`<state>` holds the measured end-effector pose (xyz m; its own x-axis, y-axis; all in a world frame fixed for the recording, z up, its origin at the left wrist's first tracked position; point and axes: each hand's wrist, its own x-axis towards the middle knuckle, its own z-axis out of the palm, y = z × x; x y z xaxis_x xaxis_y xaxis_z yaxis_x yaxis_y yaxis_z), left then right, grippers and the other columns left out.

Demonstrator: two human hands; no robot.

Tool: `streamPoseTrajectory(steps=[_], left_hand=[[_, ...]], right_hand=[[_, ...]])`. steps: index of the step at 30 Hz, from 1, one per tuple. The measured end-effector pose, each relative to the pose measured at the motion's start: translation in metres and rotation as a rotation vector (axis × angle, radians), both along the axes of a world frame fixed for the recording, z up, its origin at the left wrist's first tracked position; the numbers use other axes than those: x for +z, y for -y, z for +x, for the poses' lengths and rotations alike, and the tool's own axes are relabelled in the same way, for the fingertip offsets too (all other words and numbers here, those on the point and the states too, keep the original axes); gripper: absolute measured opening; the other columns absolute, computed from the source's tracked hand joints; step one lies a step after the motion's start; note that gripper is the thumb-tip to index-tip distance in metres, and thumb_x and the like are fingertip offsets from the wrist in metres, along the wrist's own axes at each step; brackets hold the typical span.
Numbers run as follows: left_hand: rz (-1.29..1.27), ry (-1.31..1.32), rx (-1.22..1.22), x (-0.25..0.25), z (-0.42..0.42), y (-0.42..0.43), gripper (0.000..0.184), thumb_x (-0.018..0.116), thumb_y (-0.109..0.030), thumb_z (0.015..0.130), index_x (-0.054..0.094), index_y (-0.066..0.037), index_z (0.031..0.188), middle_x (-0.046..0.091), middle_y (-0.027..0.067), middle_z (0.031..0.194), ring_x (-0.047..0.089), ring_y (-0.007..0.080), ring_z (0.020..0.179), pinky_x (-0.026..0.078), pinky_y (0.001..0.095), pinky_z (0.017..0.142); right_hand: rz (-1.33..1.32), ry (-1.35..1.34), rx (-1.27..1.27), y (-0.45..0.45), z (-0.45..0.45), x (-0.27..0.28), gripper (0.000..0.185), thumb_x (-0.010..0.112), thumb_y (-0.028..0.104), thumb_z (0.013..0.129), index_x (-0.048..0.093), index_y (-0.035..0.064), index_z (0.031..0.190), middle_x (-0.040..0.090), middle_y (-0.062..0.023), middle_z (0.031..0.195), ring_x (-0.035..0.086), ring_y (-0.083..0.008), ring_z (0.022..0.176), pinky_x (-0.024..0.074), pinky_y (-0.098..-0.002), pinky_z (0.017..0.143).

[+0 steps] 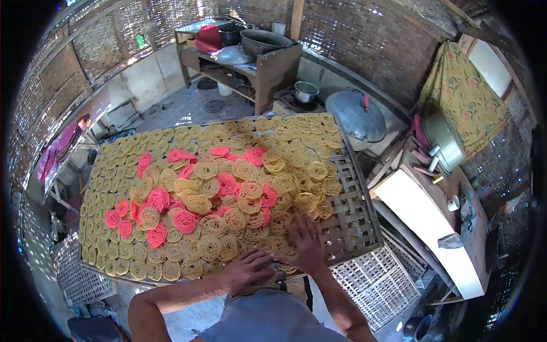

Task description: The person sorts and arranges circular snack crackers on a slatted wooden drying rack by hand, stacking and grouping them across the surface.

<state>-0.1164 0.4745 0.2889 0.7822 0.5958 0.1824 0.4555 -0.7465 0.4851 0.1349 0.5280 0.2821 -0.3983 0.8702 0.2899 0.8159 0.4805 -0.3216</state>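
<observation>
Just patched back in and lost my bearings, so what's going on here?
A person is at a large woven rack spread with yellowish coils and fewer pink coils, some overlapping. The left hand is at the near edge; the right hand, fingers spread, is beside it, near where the rack shows bare.
</observation>
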Motion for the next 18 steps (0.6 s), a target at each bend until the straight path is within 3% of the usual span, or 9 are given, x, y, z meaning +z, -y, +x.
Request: streamPoseTrajectory(steps=[3,6,9,12,15,18], left_hand=[[-0.041,0.139,-0.015,-0.005,-0.012,-0.005,0.052,0.072,-0.021,0.080,0.062,-0.012,0.131,0.057,0.0134,0.139,0.053,0.0329,0.130,0.040,0.0469,0.113],[-0.091,0.202,0.106,0.003,-0.010,-0.007,0.052,0.074,-0.008,0.077,0.065,-0.013,0.128,0.065,0.0142,0.127,0.061,0.0343,0.120,0.046,0.0448,0.108],[-0.079,0.250,0.254,0.012,-0.008,-0.015,0.053,0.070,0.001,0.076,0.065,-0.010,0.128,0.065,0.0140,0.127,0.060,0.0361,0.121,0.045,0.0453,0.108],[0.074,0.220,0.393,0.021,-0.011,-0.044,0.050,0.067,-0.003,0.081,0.061,-0.008,0.131,0.060,0.0135,0.135,0.053,0.0335,0.130,0.042,0.0455,0.109],[0.147,0.342,0.616,0.005,-0.013,-0.063,0.058,0.070,-0.010,0.086,0.052,-0.008,0.141,0.052,0.0187,0.144,0.043,0.0386,0.139,0.033,0.0514,0.115],[0.272,0.162,0.755,0.016,-0.016,-0.071,0.080,0.076,-0.036,0.085,0.039,-0.007,0.150,0.038,0.0246,0.153,0.032,0.0442,0.144,0.022,0.0584,0.118]], right_hand=[[-0.035,-0.103,0.051,0.006,-0.002,-0.006,0.079,0.077,0.057,0.076,0.058,0.0140,0.138,0.042,-0.0159,0.152,0.033,-0.0363,0.145,0.0248,-0.0563,0.117],[-0.036,-0.148,0.026,0.008,-0.018,-0.017,0.062,0.079,0.039,0.081,0.061,0.0119,0.133,0.048,-0.0128,0.147,0.043,-0.0318,0.138,0.0338,-0.0513,0.114],[-0.005,-0.426,-0.016,-0.010,-0.025,-0.018,0.056,0.078,0.023,0.083,0.060,0.0104,0.134,0.052,-0.0131,0.144,0.049,-0.0321,0.133,0.0408,-0.0468,0.110],[-0.015,-0.665,-0.076,-0.026,-0.024,-0.007,0.059,0.081,0.017,0.080,0.059,0.0072,0.134,0.054,-0.0147,0.142,0.050,-0.0347,0.132,0.0434,-0.0464,0.108],[0.178,-0.679,-0.165,-0.044,-0.012,0.011,0.054,0.081,0.013,0.079,0.061,0.0021,0.129,0.056,-0.0204,0.136,0.054,-0.0342,0.128,0.0451,-0.0446,0.106],[0.117,-0.371,-0.396,-0.054,0.024,0.003,0.078,0.082,0.040,0.078,0.052,0.0043,0.140,0.047,-0.0218,0.146,0.044,-0.0397,0.136,0.0378,-0.0514,0.111]])
